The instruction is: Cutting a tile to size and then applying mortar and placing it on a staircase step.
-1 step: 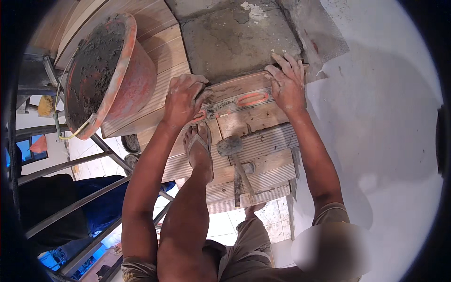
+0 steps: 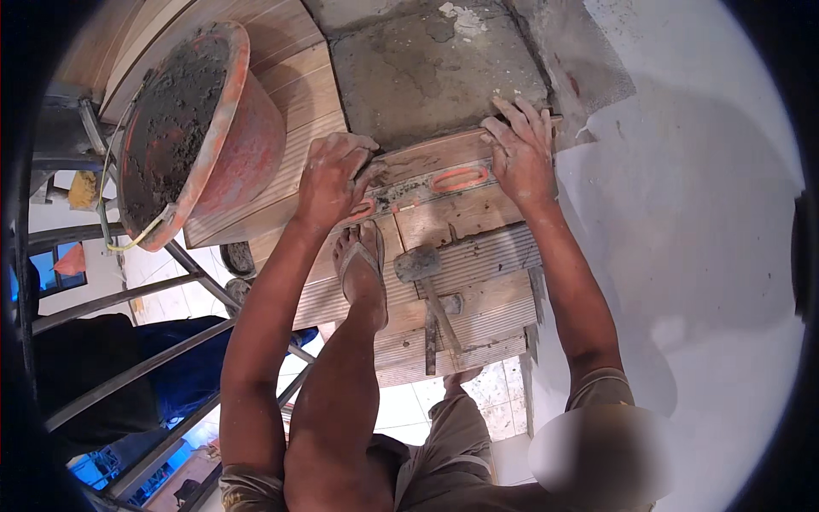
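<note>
I count two bare hands at work over the stairs, with one long wood-patterned strip (image 2: pixel 435 152) running between the fingers of both. The left hand (image 2: pixel 331 183) has its fingers bent at the strip's far edge; whether they grip it or merely press, I can't tell from here. The right hand (image 2: pixel 523 162) has its fingers loosely extended and spread over the strip's other end, unclenched, tips toward the one patch of grey concrete (image 2: pixel 435 64) beyond them. Just on the near side of the strip, between the two sets of fingers, lies one spirit level (image 2: pixel 418 193), two orange-rimmed slots showing; it is so smeared that I can't read any marking on it. Nearer the body than the fingers, two hammers rest on the ridged steps (image 2: pixel 486 252): one mallet (image 2: pixel 417 264) with a thick grey head, and one smaller hammer (image 2: pixel 431 341), their handles close together. To the left of the left fingers, and well apart from them, one reddish bucket (image 2: pixel 243 149) stands tilted, loaded with dark mortar (image 2: pixel 175 119). Of two feet in sight, the sandalled one (image 2: pixel 363 264) is just below the left fingers, the other (image 2: pixel 461 378) farther down, past the hammers.
</note>
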Action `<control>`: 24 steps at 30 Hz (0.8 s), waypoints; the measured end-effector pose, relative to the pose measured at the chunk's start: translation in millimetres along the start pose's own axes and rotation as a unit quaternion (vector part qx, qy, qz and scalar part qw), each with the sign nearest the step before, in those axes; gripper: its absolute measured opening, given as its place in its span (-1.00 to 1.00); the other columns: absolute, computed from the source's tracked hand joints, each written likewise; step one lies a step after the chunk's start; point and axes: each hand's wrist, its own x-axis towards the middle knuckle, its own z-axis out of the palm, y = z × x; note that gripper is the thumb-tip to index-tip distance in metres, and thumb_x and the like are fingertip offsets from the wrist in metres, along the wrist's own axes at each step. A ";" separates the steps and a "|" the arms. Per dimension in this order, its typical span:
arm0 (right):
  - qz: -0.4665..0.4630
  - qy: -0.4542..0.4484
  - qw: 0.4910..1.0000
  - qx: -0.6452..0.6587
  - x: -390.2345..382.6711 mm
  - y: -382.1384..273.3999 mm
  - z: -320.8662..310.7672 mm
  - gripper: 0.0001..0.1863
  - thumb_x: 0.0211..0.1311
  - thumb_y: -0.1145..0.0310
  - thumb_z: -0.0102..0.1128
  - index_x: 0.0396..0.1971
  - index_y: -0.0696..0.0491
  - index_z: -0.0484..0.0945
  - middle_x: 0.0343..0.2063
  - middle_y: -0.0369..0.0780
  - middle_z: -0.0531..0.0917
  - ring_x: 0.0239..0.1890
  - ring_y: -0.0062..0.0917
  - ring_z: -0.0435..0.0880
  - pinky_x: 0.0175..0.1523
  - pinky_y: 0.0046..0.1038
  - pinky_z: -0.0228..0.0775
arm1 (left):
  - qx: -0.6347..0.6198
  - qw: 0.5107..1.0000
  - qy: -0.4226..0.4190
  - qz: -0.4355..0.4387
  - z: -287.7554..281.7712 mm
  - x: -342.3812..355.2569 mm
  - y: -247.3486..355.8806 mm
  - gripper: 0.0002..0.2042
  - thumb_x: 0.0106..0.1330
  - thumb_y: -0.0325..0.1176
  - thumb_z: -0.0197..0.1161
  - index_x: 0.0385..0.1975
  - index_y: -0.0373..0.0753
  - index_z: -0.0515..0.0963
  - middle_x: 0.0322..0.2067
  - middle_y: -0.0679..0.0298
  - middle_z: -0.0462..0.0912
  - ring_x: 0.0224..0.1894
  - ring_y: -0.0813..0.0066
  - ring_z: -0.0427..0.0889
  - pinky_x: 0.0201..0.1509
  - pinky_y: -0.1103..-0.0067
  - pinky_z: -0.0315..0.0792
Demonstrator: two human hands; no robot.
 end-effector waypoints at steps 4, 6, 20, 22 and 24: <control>-0.004 -0.005 1.000 0.001 0.4 -4.0 0.4 -0.74 0.10 0.40 0.34 -0.16 -0.07 0.72 0.22 -0.30 0.51 0.34 -0.23 0.33 0.49 0.05 -0.04 | 0.022 1.000 -0.010 -0.007 0.4 -4.5 -7.1 -0.74 0.15 -0.31 0.38 -0.18 -0.25 0.63 -0.12 0.15 0.62 -0.04 0.11 0.51 0.08 0.28 0.35; -0.008 0.000 1.000 0.003 -0.5 0.3 1.0 -0.73 0.10 0.40 0.34 -0.16 -0.07 0.72 0.23 -0.29 0.50 0.34 -0.23 0.33 0.49 0.05 -0.04 | -0.024 1.000 -0.006 -0.001 0.4 -0.4 -2.2 -0.72 0.15 -0.31 0.38 -0.16 -0.24 0.63 -0.10 0.17 0.62 -0.01 0.13 0.51 0.10 0.30 0.33; 0.027 0.105 0.988 0.106 -10.1 -25.0 -2.9 -0.64 0.20 0.34 0.31 0.02 -0.02 0.63 0.18 -0.12 0.48 0.35 -0.16 0.33 0.46 0.06 0.02 | -0.026 0.999 -0.018 -0.029 -5.9 -2.2 -0.6 -0.76 0.19 -0.33 0.36 -0.16 -0.21 0.61 -0.07 0.22 0.63 0.00 0.18 0.54 0.13 0.32 0.34; 0.059 0.101 0.990 0.080 -62.5 -28.2 22.4 -0.55 0.18 0.29 0.33 0.10 0.01 0.55 0.16 -0.06 0.48 0.35 -0.11 0.33 0.45 0.04 0.06 | -0.033 0.999 -0.013 -0.032 -5.3 1.6 0.4 -0.76 0.18 -0.34 0.36 -0.16 -0.21 0.61 -0.07 0.22 0.63 0.00 0.18 0.54 0.12 0.32 0.35; 0.035 -0.029 0.997 0.065 -104.5 -32.9 48.2 -0.54 0.16 0.34 0.34 0.08 0.08 0.53 0.18 -0.08 0.45 0.29 -0.07 0.37 0.42 0.01 0.10 | -0.041 0.998 -0.023 -0.029 -1.1 4.3 1.1 -0.75 0.14 -0.37 0.38 -0.17 -0.22 0.61 -0.08 0.23 0.63 0.01 0.18 0.55 0.12 0.33 0.36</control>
